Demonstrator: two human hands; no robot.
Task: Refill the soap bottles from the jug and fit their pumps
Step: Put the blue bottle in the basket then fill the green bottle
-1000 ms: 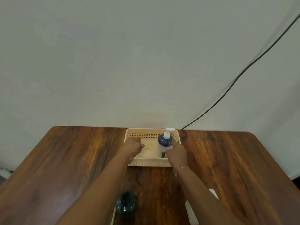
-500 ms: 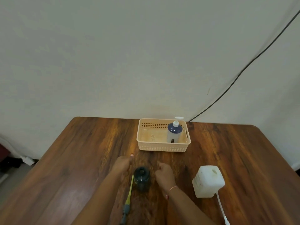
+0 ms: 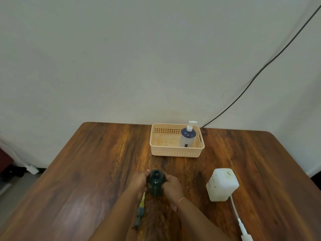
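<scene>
Both hands have left the far basket [image 3: 177, 152]. Now left hand [image 3: 139, 180] and right hand [image 3: 172, 186] grasp the open dark bottle [image 3: 156, 182], near-centre; white jug [image 3: 222, 184] right. Refill likely next.

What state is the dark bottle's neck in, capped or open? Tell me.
Open. The dark bottle stands upright between both hands, its round mouth bare and no pump fitted. A pump lies on the table beside it.
</scene>
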